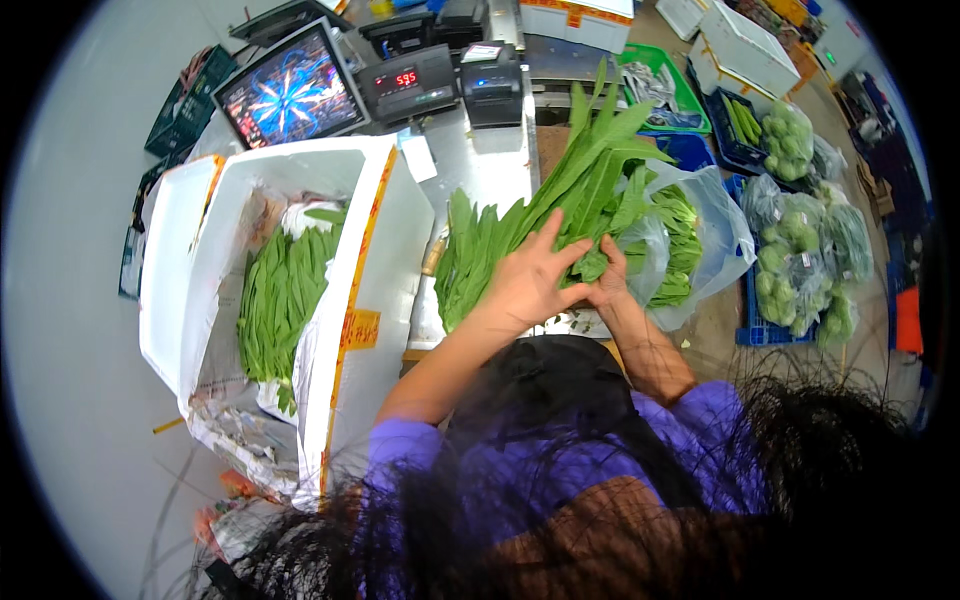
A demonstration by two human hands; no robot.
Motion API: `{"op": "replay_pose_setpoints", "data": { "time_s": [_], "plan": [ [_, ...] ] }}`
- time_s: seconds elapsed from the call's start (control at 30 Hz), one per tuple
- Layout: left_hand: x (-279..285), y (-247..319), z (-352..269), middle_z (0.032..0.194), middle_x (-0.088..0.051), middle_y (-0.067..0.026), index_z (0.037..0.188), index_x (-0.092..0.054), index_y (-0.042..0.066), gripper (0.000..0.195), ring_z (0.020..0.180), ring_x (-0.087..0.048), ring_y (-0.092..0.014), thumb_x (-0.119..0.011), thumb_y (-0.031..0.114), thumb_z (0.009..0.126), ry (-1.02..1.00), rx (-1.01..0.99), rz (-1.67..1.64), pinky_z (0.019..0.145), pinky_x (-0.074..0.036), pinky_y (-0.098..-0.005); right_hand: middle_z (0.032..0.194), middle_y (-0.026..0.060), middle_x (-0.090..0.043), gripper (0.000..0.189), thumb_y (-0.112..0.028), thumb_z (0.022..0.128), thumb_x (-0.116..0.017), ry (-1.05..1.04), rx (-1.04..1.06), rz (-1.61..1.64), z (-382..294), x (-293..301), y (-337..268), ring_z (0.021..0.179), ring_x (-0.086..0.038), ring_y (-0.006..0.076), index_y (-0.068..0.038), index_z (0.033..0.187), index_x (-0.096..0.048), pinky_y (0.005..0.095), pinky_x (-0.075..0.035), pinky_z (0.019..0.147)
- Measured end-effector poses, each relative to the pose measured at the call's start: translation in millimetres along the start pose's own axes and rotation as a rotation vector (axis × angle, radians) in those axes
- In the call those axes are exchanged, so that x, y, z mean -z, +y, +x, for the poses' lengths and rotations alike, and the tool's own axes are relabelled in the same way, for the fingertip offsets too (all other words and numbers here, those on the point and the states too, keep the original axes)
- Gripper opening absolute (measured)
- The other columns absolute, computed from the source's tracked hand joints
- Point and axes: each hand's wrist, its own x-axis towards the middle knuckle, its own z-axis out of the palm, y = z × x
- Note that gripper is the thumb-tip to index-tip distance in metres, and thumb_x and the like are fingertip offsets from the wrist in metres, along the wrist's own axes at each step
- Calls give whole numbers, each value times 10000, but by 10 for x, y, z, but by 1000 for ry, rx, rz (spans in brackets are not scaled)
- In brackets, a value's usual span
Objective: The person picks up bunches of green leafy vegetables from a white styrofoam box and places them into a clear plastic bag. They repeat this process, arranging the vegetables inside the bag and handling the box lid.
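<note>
A bunch of long leafy greens [592, 172] stands up under my right hand [611, 274], whose fingers are closed around its lower part. My left hand [536, 270] lies with spread fingers against the same leaves, its thumb near my right hand. More loose greens [472, 247] lie on the metal counter to the left of my hands. Just right of my hands, a clear plastic bag [720, 225] holds leafy greens [679, 240]. At the left, an open white foam box [375, 247] with yellow tape contains another pile of leafy greens [285, 300].
Behind the counter [487, 157] stand a monitor [292, 90], a scale display [409, 79] and a small black printer [491, 86]. Blue crates [765, 336] with bagged round green vegetables [787, 262] and a green basket [694, 97] are at the right. A knife-like wooden handle [433, 255] shows by the foam box.
</note>
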Motion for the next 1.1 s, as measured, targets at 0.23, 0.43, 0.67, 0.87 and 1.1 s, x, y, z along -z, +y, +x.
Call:
{"op": "replay_pose_setpoints", "data": {
  "time_s": [0.23, 0.43, 0.67, 0.87, 1.1],
  "plan": [
    [-483, -1113, -247, 1361, -391, -123, 1352, -321, 62, 741, 1216, -426, -242, -693, 139, 716, 294, 293, -1013, 980, -376, -349, 1224, 135, -511, 583, -260, 791, -625, -108, -171, 7, -19, -81, 162, 1116, -503, 281, -23, 1274, -400, 434, -411, 955],
    [-698, -1214, -612, 1309, -434, -99, 1351, -293, 42, 722, 1193, -439, -233, -692, 209, 773, -223, 372, -1950, 985, -383, -359, 1160, 117, -539, 542, -223, 803, -619, -107, -97, -138, -7, -108, 492, 1059, -535, 255, -5, 1252, -406, 406, -442, 919],
    [-766, -1069, -623, 1258, -468, -89, 1311, -338, 29, 536, 1135, -480, -200, -581, 215, 871, -150, 455, -1792, 945, -413, -345, 1171, 114, -541, 537, -285, 825, -616, 20, -167, -362, 32, -46, 71, 1062, -535, 221, 1, 1235, -419, 348, -425, 918],
    [-812, -821, -555, 1280, -448, -88, 1324, -329, 24, 500, 1126, -479, -182, -331, 374, 966, -93, 569, -1670, 948, -403, -326, 1122, 101, -553, 525, -191, 810, -644, 95, -187, -693, 20, -348, 160, 1014, -544, 210, 24, 1230, -413, 351, -461, 871],
    [-825, -826, -633, 1266, -477, -80, 1318, -348, 37, 538, 1128, -494, -190, -266, 432, 961, -116, 670, -1775, 935, -421, -343, 1059, 125, -577, 468, -98, 772, -640, 172, -145, -468, 88, -107, 284, 922, -593, 232, 12, 1187, -453, 358, -511, 798]
  ]
}}
